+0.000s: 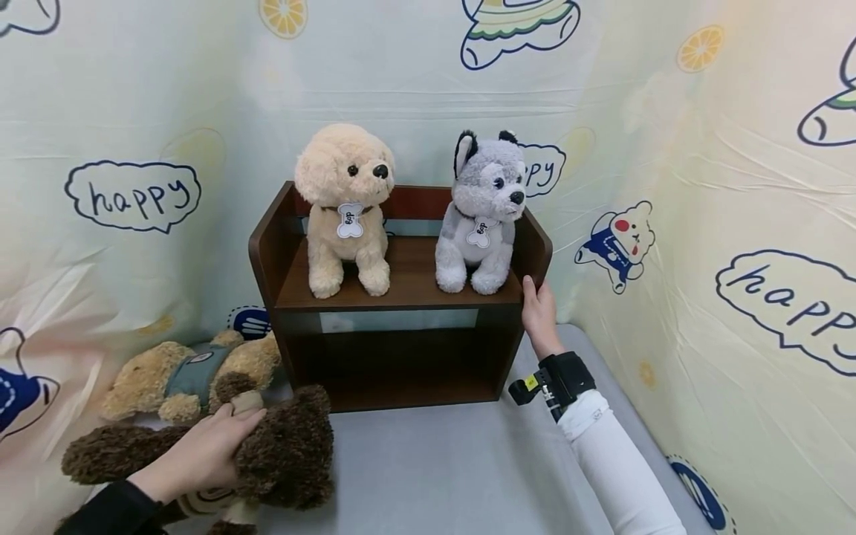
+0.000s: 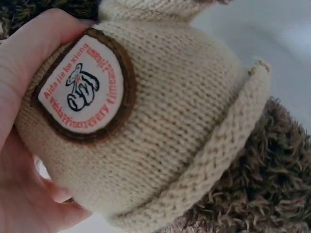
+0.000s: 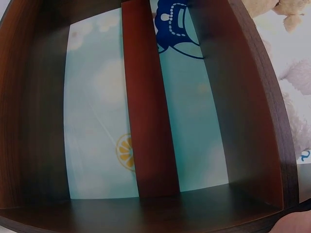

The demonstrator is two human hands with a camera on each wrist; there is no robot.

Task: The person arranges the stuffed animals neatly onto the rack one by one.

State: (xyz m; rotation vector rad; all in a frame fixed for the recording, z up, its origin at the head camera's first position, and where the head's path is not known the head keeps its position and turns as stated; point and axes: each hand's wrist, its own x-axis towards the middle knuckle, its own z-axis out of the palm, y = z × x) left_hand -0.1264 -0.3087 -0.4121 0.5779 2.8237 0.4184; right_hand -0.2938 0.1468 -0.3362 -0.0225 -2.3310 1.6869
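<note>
My left hand [image 1: 210, 449] grips a dark brown plush bear [image 1: 290, 449] by its body, low at the front left. In the left wrist view the fingers wrap round its beige knitted sweater [image 2: 160, 116], which carries an oval patch [image 2: 87, 87]. My right hand [image 1: 540, 316] holds the right side panel of a dark brown wooden shelf [image 1: 401, 305], thumb at the front edge. On its upper board sit a cream plush dog [image 1: 344, 223] at left and a grey plush husky [image 1: 483, 223] at right, both with bone-shaped tags.
A tan plush bear [image 1: 194, 375] in a blue-grey top lies left of the shelf, behind the brown one. The shelf stands on a grey surface [image 1: 414, 468]. Patterned fabric [image 1: 401, 82] hangs close behind and along both sides. The right wrist view shows the shelf's slatted back [image 3: 148, 107].
</note>
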